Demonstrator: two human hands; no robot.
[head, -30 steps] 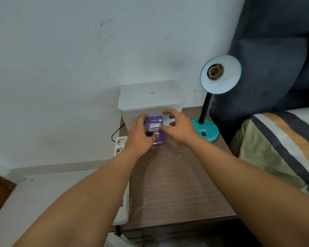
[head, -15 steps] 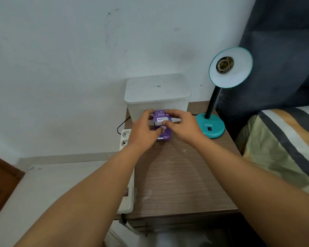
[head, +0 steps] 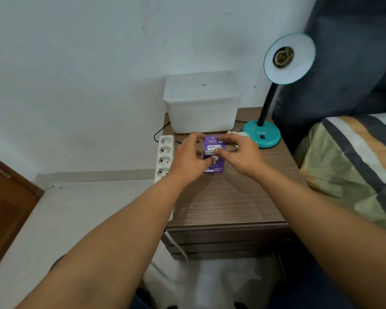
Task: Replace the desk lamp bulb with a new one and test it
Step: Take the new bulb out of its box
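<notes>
a striped bed (head: 354,157) fills the right side, beside a wood-grain counter (head: 232,204) set against a pale wall. at the back of the counter stands a white lidded tub (head: 201,103). to its right is a teal desk lamp (head: 264,136), its base on the back right corner, its shade turned toward the camera with the socket (head: 282,57) bare. a white power strip (head: 165,157) lies along the counter's left edge, 4 of its outlets in view.

both arms reach forward. the left hand (head: 187,157) and right hand (head: 241,155) meet at a purple bulb box (head: 213,152) in front of the tub; the fingers of each curl round its top edge and sides, thumbs pressed on its front face. whether the box's lower edge rests on the counter cannot be told. a loose bulb (head: 239,133) lies just beside the lamp base, partly hidden behind the right hand.
</notes>
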